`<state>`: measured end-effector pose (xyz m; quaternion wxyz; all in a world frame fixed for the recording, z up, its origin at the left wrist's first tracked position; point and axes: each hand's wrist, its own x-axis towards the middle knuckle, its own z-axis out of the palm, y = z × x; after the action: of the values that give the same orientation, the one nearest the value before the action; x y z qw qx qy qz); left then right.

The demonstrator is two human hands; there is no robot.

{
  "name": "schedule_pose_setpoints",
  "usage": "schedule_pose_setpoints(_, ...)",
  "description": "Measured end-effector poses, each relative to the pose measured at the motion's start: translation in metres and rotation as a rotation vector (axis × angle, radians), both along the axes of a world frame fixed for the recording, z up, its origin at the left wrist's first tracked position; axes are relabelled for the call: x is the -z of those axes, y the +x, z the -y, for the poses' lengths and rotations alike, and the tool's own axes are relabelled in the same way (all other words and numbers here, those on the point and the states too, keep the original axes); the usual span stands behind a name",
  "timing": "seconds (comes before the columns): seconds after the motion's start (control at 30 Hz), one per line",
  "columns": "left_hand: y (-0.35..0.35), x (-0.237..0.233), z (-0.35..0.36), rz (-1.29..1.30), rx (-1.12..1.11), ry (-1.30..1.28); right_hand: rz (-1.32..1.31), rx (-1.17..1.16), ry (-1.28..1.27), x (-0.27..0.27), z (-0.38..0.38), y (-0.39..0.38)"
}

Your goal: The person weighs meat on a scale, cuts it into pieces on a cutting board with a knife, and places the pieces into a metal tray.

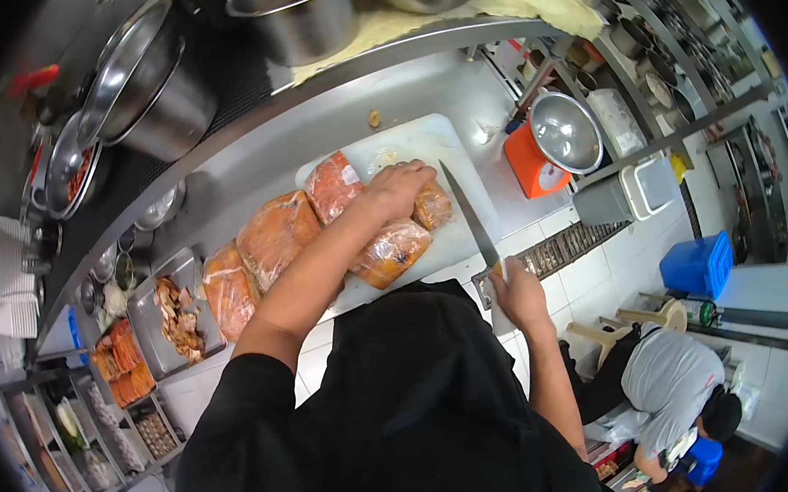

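Observation:
My right hand is closed round the handle of a long knife, its blade pointing up and left over the right side of a white cutting board. My left hand rests on plastic-wrapped meat, its fingers close together, beside a small wrapped piece. Below that hand lies another wrapped piece. A reddish wrapped piece is at its left. Two larger wrapped pieces lie further left, off the board. The underside of my left hand is hidden.
An orange scale with a steel bowl stands right of the board. Metal trays of meat are at lower left. Pots crowd the shelf above. A co-worker bends at lower right, near a blue bin.

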<state>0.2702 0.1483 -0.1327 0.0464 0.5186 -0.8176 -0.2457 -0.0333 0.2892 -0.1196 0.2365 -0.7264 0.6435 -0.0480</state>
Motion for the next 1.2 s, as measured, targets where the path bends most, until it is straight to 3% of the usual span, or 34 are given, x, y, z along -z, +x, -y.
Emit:
schedule_pose_setpoints(0.27, -0.013, 0.009, 0.020, 0.178, 0.253, 0.019, 0.141, 0.101, 0.146, 0.005, -0.047, -0.018)
schedule_pose_setpoints(0.37, -0.021, 0.002, 0.023, 0.163, 0.041, 0.214, 0.177, 0.136, 0.088, 0.012, -0.045, -0.018)
schedule_pose_setpoints(0.47, -0.026, 0.022, 0.013, 0.090, -0.391, -0.017, 0.185, 0.120, 0.046, 0.008, -0.037, -0.019)
schedule_pose_setpoints(0.57, -0.019, 0.032, 0.007, 0.188, -0.359, -0.159, 0.193, 0.055, 0.016, 0.011, -0.035, -0.022)
schedule_pose_setpoints(0.77, 0.004, 0.041, 0.033, -0.128, -0.329, 0.168, 0.109, 0.085, 0.055, 0.017, -0.027, -0.022)
schedule_pose_setpoints(0.87, 0.001, 0.037, 0.035, -0.095, -0.373, 0.205, 0.049, 0.079, 0.034, 0.015, -0.018, -0.023)
schedule_pose_setpoints(0.97, 0.003, 0.054, 0.040, -0.099, -0.347, 0.033, 0.025, 0.067, 0.034, 0.012, -0.010, -0.021)
schedule_pose_setpoints(1.07, 0.005, 0.058, 0.044, -0.275, -0.457, 0.003, 0.034, 0.091, 0.035, 0.008, -0.008, -0.017)
schedule_pose_setpoints(1.2, 0.005, 0.032, 0.051, -0.923, -0.672, 0.283, 0.090, 0.135, 0.037, 0.012, -0.013, -0.020)
